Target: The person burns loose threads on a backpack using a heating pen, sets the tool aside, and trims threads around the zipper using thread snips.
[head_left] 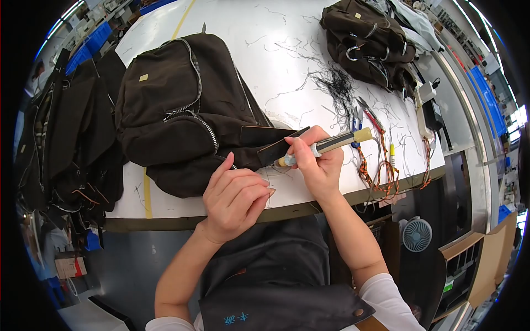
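Note:
My right hand grips a thick, pen-shaped tool with a tape-wrapped handle and a yellowish end. Its lower end points down-left, close to a dark strap end of the backpack. My left hand is closed at the backpack's lower right edge, fingers curled and the index finger raised. What its fingertips hold, if anything, is too small to make out. The dark brown backpack lies on the white table, its silver zippers curving across the front and a small tan label near the top.
Another dark bag lies at the table's far right. More dark bags hang at the left. Thread scraps litter the table. Red-handled snips, blue-handled snips and orange cords lie right of my right hand. A small fan stands below.

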The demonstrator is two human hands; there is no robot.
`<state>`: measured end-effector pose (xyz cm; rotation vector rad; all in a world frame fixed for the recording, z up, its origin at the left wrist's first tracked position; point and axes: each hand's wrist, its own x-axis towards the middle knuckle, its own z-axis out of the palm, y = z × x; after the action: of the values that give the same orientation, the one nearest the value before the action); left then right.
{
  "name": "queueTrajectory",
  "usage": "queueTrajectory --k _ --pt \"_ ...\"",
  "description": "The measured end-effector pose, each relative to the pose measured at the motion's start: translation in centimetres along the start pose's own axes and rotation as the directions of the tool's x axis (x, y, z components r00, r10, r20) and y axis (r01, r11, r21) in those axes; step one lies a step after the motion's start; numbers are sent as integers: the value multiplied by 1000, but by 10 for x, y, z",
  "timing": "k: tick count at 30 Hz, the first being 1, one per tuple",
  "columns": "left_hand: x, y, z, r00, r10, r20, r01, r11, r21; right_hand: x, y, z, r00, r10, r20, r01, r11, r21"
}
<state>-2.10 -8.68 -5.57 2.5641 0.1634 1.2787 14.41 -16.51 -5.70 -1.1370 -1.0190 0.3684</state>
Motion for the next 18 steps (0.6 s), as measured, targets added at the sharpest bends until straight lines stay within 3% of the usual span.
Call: queueTrajectory --k 8,12,14,16,18 --pt "0 0 -2 999 11 31 -11 1000 -11 1 0 0 999 -41 25 43 996 -77" --pt "-1 3 -17 996 45 78 -43 999 -31 3 -11 -1 986 151 -65 -141 981 136" --pt "24 5 -20 998 -27 58 17 985 174 7 -9 -2 972 193 -135 -147 944 295" --pt "43 -3 -20 953 -162 256 47 914 404 13 -21 -4 958 129 -256 -37 942 333" --pt "46 -12 -15 935 -197 294 70 917 393 19 -36 -11 937 44 -347 91 928 362"
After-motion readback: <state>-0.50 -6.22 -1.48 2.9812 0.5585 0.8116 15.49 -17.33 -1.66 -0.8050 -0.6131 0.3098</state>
